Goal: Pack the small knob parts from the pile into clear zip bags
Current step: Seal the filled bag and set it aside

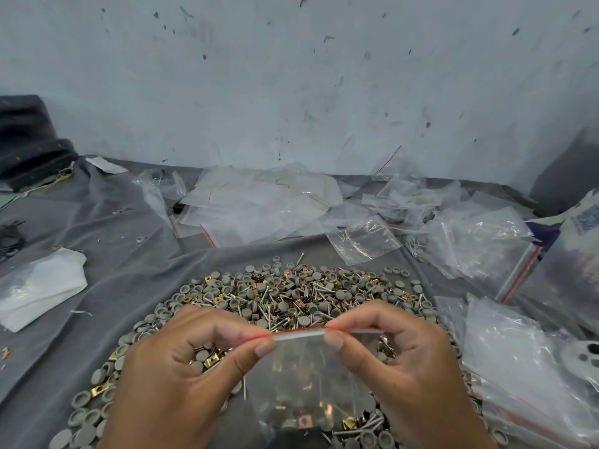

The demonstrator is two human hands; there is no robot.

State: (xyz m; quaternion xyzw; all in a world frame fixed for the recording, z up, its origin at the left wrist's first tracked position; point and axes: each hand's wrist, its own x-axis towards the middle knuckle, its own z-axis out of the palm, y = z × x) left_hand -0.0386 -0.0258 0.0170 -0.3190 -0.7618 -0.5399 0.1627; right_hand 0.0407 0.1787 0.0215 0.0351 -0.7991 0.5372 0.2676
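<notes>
I have a small clear bag (pixel 311 380) hanging between my two hands, and I judge I am at the sealing step: a few parts already sit in its bottom, some grey caps and a brass clip among them, and the red-lined zip strip (pixel 291 333) runs flat across the top between my fingers.

My left hand (pixel 181 377) pinches the strip's left end between thumb and forefinger, the other fingers curled under. My right hand (pixel 405 361) pinches the strip at its right end the same way, thumb in front and forefinger behind. Neither hand holds anything else that I can see. Whether the zip is already pressed shut along its whole length I cannot tell.

The pile of parts (pixel 291 296) lies on the grey cloth (pixel 123 254) over the tabletop, spreading from about eleven o'clock round to one o'clock beyond my hands and also under them; the bag hangs just above its near edge. It is a mix of grey round caps, brass clips and thin nails.

Next, I think, I need to run my pinch along the strip so the zip closes end to end, keeping the bag upright so nothing spills. Then it should go with the bags heaped at three o'clock (pixel 525 367), and a fresh one could come from the loose bags at twelve o'clock (pixel 259 205).
</notes>
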